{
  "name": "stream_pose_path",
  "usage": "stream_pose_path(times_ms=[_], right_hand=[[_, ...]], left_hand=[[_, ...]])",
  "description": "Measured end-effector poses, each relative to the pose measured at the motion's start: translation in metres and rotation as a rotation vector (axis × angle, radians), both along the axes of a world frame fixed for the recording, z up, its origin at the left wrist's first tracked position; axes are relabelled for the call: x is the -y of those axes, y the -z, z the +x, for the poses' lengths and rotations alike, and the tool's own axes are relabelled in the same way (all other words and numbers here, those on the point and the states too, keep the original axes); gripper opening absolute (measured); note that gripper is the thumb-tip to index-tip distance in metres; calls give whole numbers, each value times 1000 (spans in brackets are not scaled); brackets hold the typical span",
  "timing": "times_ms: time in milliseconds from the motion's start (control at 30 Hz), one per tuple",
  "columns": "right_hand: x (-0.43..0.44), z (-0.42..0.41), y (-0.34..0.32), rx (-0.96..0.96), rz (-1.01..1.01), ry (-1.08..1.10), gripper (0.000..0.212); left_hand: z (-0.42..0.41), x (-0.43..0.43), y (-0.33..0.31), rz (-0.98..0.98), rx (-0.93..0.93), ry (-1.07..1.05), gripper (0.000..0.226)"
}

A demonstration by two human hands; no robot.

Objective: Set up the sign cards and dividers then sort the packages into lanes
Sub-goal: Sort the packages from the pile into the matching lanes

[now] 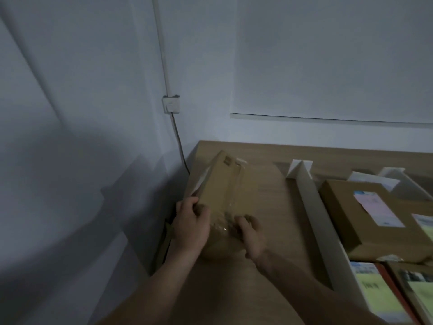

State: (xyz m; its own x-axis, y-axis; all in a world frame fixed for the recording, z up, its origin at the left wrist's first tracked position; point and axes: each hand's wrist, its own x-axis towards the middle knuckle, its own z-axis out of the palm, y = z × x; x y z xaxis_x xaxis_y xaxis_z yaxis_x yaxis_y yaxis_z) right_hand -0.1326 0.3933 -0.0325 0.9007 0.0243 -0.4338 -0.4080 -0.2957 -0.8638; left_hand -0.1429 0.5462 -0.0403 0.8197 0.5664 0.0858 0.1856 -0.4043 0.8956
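Observation:
A long brown cardboard package (220,184) with clear tape lies at the left end of the wooden table (269,207), in the lane left of a white divider (314,207). My left hand (191,227) grips its near left corner. My right hand (251,235) has its fingers curled over the taped near end. A folded white sign card (301,168) stands at the divider's far end. A larger brown package (365,216) with a white label lies in the lane to the right, another white card (386,179) behind it.
Flat packages with green and white labels (372,289) lie at the near right. A wall socket (171,104) with a cable running down sits on the wall left of the table. The table's left edge runs just beside my left hand.

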Motion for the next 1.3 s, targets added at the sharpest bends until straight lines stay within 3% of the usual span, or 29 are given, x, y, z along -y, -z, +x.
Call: stream_pose_path(times_ms=[67, 367, 433, 567, 667, 767, 967, 1100, 1200, 1300], right_hand=[[12, -18, 4, -72, 17, -14, 23], [71, -101, 5, -310, 16, -57, 79], [81, -114, 0, -325, 23, -87, 77], [91, -131, -6, -243, 59, -87, 50], [86, -126, 3, -256, 112, -26, 63], [81, -115, 10, -295, 109, 34, 74], [71, -97, 3, -149, 49, -4, 43], [63, -86, 8, -140, 42, -16, 71], [57, -76, 16, -120, 31, 31, 82], [50, -69, 28, -74, -5, 91, 87]], left_hand=[[-25, 17, -5, 101, 31, 64, 23], [-137, 95, -1, 357, -110, 72, 46], [-155, 106, 1, 436, -105, 89, 48], [-174, 119, 4, 545, -208, 246, 53], [-177, 120, 16, 595, -281, 365, 51], [-177, 109, 35, 639, -214, 419, 42], [-145, 72, 16, 517, -27, 210, 28], [-109, 44, 2, 270, -332, 141, 52], [-82, 29, 10, -55, -406, 149, 73], [-73, 22, 17, -149, -450, 176, 73]])
